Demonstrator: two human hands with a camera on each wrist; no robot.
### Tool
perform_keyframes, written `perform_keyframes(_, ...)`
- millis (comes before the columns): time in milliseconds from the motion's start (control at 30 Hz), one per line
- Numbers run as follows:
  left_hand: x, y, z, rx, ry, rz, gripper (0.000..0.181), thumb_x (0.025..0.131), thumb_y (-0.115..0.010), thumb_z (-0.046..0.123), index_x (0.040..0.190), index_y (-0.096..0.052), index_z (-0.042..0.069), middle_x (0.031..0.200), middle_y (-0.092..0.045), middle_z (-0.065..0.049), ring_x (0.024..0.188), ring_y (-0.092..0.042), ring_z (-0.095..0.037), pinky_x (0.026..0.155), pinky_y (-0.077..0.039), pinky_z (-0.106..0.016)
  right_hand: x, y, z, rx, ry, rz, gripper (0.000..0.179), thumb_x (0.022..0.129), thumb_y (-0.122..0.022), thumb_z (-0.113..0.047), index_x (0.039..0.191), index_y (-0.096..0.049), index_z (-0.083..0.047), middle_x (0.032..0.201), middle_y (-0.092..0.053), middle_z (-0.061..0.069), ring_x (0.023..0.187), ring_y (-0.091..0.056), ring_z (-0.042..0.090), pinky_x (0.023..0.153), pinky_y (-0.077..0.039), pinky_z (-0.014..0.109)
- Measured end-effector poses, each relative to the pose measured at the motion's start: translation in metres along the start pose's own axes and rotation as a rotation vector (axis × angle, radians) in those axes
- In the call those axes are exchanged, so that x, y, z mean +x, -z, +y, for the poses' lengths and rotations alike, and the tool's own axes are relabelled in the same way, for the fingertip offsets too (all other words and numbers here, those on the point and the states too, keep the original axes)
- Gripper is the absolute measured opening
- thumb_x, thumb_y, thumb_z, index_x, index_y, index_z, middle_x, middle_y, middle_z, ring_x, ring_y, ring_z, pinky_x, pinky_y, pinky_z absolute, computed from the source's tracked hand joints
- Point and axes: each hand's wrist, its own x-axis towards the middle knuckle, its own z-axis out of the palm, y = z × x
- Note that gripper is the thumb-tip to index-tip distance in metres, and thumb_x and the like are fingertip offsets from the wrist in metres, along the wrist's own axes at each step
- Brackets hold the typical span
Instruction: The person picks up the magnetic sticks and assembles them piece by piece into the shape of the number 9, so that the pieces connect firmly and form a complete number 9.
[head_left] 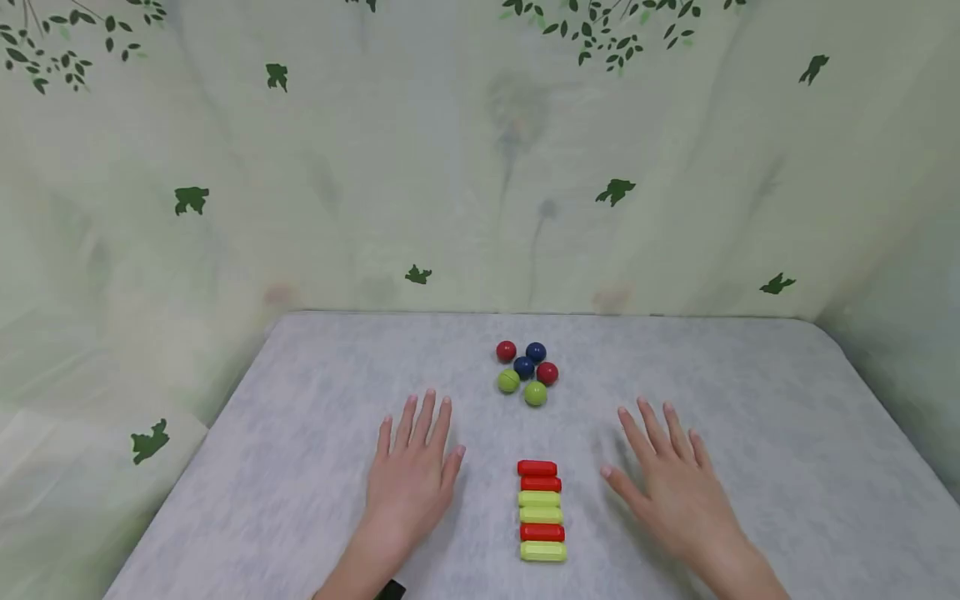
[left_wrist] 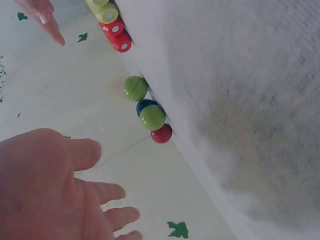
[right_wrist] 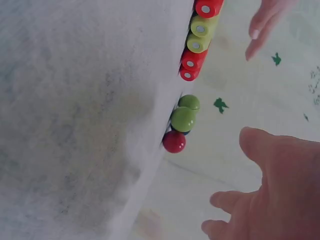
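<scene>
My left hand (head_left: 408, 483) hovers palm down with fingers extended, left of a column of short plastic rods. My right hand (head_left: 675, 492) is spread the same way on the other side. Neither touches anything. The column holds three red rods, one being the far red rod (head_left: 537, 468), and three yellow-green ones, such as the nearest yellow-green rod (head_left: 543, 552). Pale round discs show on the rod ends in both wrist views. Beyond the rods lie two red balls (head_left: 547, 373), two dark blue balls (head_left: 536, 352) and two green balls (head_left: 535, 393), grouped together.
A pale grey cloth covers the table (head_left: 337, 358). Behind it hangs a light green curtain (head_left: 450, 167) printed with leaves and birds. Beside the left wrist, a small black object (head_left: 391, 590) shows at the bottom edge.
</scene>
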Motion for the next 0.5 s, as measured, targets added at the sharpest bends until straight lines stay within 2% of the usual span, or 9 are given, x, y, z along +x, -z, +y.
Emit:
perform_keyframes(133,0.001,0.004,-0.001,-0.070,-0.025,0.082,0.062,0.103,-0.046,0.040,0.155,-0.030,0.011,0.161,-0.019,-0.012,0.149,-0.007,-0.032,0.114,-0.005,-0.057,-0.004,0.004,0.003,0.011,0.036,0.028,0.086,0.090,-0.058,-0.060,0.157,-0.025,-0.015,0.162,-0.013,0.016,0.147,-0.002,0.041,0.109,-0.007,0.067)
perform_keyframes(233,0.003,0.006,0.000,-0.158,-0.072,0.120,0.059,0.101,-0.052,0.036,0.153,-0.036,0.011,0.159,-0.026,-0.011,0.148,-0.012,-0.031,0.114,-0.009,-0.057,-0.005,0.006,0.004,0.014,0.082,0.057,0.084,0.090,-0.062,-0.054,0.156,-0.027,-0.015,0.161,-0.017,0.015,0.147,-0.007,0.039,0.111,-0.008,0.064)
perform_keyframes(367,0.007,0.005,0.003,-0.326,-0.158,0.102,0.056,0.098,-0.059,0.030,0.149,-0.043,0.012,0.154,-0.038,-0.007,0.145,-0.024,-0.027,0.114,-0.018,-0.054,-0.003,0.008,0.005,0.056,0.162,0.112,0.079,0.090,-0.067,-0.047,0.155,-0.032,-0.017,0.159,-0.026,0.012,0.144,-0.021,0.036,0.110,-0.019,0.062)
perform_keyframes(500,0.011,0.003,0.008,-0.462,-0.215,0.075,0.054,0.096,-0.065,0.023,0.146,-0.047,0.014,0.147,-0.046,-0.002,0.139,-0.036,-0.023,0.111,-0.029,-0.049,0.001,0.007,0.006,0.206,0.265,0.097,0.071,0.093,-0.067,-0.038,0.154,-0.034,-0.023,0.157,-0.031,0.004,0.141,-0.031,0.029,0.107,-0.030,0.060)
